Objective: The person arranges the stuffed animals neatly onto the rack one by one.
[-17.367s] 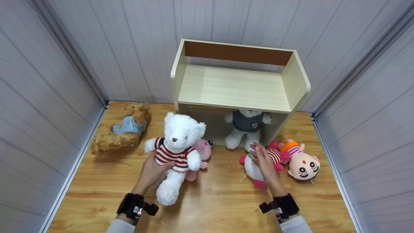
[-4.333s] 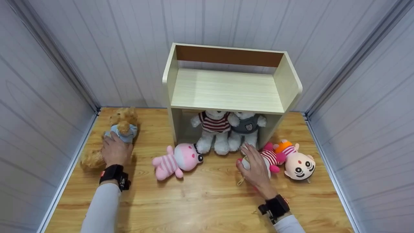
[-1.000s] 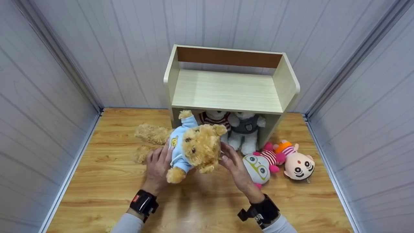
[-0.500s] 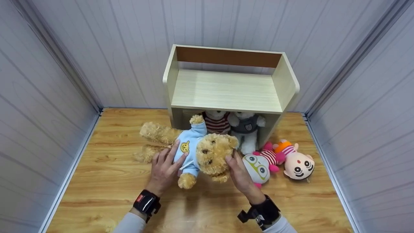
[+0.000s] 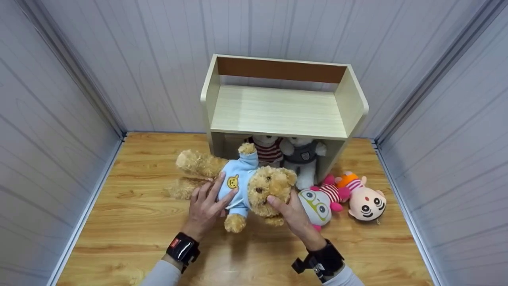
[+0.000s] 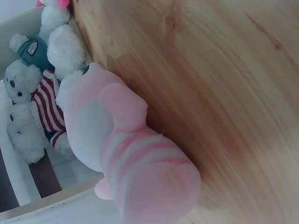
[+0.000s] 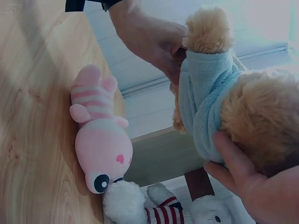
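Both hands hold a brown teddy bear (image 5: 238,180) in a light blue hoodie, on its back above the wood surface, head to the right. My left hand (image 5: 204,208) grips its torso from the near side, fingers over the hoodie's front. At the other end, my right hand (image 5: 293,214) holds the head, thumb on the face; the right wrist view shows fingers (image 7: 236,156) behind its neck. Underneath lies a pink striped plush toy (image 7: 103,142), hidden by the bear in the head view. The left wrist view shows that toy but not the left hand.
Behind stands a pale wood shelf (image 5: 278,111). Its lower compartment holds a white bear in a striped sweater (image 5: 266,151) and another in grey (image 5: 301,157). To the right lie a plush with green glasses (image 5: 317,206) and a round-headed doll (image 5: 367,204). Grey walls enclose the surface.
The striped-sweater bear, earlier in my left hand, now sits in the shelf. The brown bear came from the left, then shifted right and turned face up. My right hand has taken its head.
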Motion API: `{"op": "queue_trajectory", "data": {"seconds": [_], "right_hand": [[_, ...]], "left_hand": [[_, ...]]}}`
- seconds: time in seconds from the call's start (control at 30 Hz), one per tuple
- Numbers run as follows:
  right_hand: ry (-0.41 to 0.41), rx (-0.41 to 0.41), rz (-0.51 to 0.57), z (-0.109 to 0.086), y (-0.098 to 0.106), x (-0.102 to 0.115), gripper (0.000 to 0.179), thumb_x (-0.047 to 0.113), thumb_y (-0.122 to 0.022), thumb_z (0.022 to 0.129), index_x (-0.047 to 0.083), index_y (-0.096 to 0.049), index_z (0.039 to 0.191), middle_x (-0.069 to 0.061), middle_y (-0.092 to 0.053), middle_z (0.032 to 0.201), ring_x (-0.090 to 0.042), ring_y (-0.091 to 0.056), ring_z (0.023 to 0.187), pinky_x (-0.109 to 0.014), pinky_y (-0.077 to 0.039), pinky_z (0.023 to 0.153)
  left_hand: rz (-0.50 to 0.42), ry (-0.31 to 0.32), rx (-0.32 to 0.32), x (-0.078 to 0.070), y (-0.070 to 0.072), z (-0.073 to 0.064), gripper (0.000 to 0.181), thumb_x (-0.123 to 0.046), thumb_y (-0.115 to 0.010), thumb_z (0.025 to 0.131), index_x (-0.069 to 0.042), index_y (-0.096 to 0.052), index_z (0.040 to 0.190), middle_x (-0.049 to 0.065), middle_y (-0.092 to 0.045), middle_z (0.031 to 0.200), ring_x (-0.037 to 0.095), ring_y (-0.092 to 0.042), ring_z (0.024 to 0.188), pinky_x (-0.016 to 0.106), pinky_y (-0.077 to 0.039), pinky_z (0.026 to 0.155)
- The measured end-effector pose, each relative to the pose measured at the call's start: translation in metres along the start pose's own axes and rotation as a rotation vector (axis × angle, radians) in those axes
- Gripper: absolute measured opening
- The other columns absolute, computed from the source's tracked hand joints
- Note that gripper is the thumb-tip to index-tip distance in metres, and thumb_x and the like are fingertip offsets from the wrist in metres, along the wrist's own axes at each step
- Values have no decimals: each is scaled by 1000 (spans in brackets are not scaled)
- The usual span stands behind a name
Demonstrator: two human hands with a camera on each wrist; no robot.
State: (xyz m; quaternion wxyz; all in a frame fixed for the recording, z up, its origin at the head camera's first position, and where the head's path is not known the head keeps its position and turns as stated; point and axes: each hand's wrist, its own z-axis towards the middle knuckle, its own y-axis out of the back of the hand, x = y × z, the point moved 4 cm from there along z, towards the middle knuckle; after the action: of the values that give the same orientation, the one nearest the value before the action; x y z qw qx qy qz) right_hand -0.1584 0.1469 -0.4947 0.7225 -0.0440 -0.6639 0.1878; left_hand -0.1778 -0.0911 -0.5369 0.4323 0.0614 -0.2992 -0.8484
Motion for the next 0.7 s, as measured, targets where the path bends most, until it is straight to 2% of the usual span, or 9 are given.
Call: {"op": "queue_trajectory", "data": {"seconds": [0.1,0.2,0.33,0.4,0.53,0.63,0.7], "right_hand": [[-1,-34,-17,0,1,-1,68,7,-67,85,-1,-29,141,-21,-46,132,-32,-51,118,-43,-42,101],[-11,-85,-90,0,6,-2,68,7,-69,84,-2,-31,140,-20,-48,129,-30,-53,115,-40,-44,99],[-16,-157,-247,2,18,-3,68,9,-72,82,-1,-35,139,-18,-51,127,-27,-53,114,-37,-43,99],[-22,-184,-301,5,27,-4,69,9,-72,82,1,-36,141,-17,-51,128,-27,-52,115,-37,-41,100],[-40,-207,-362,9,43,-5,69,7,-70,82,4,-37,143,-17,-52,128,-28,-52,113,-39,-42,99],[-28,-198,-378,11,53,-4,66,4,-67,81,6,-42,142,-16,-56,123,-27,-56,108,-36,-47,93],[-16,-155,-285,13,56,-4,65,-1,-64,81,5,-43,142,-18,-56,122,-28,-57,105,-37,-50,90]], "left_hand": [[8,17,81,-1,-3,-1,78,-12,-62,70,-33,-48,143,17,-36,151,35,-50,108,47,-38,87],[14,59,193,-3,-9,-1,83,-10,-68,74,-32,-39,149,17,-26,156,36,-47,117,49,-37,94],[-58,108,309,-6,-20,0,82,-26,-69,81,-24,-29,153,18,-19,158,37,-36,131,52,-29,105],[-121,101,313,-7,-24,0,81,-30,-66,80,-19,-32,152,19,-21,157,37,-33,134,53,-27,106],[-284,78,230,-5,-24,4,66,-24,-61,79,-6,-48,141,22,-32,151,38,-37,133,53,-31,106],[-414,133,214,0,-23,11,52,-24,-61,89,-2,-52,135,20,-38,148,36,-38,133,52,-32,107],[-491,210,272,2,-24,14,55,-32,-63,92,-3,-50,137,17,-40,148,33,-37,134,49,-31,108]]}}
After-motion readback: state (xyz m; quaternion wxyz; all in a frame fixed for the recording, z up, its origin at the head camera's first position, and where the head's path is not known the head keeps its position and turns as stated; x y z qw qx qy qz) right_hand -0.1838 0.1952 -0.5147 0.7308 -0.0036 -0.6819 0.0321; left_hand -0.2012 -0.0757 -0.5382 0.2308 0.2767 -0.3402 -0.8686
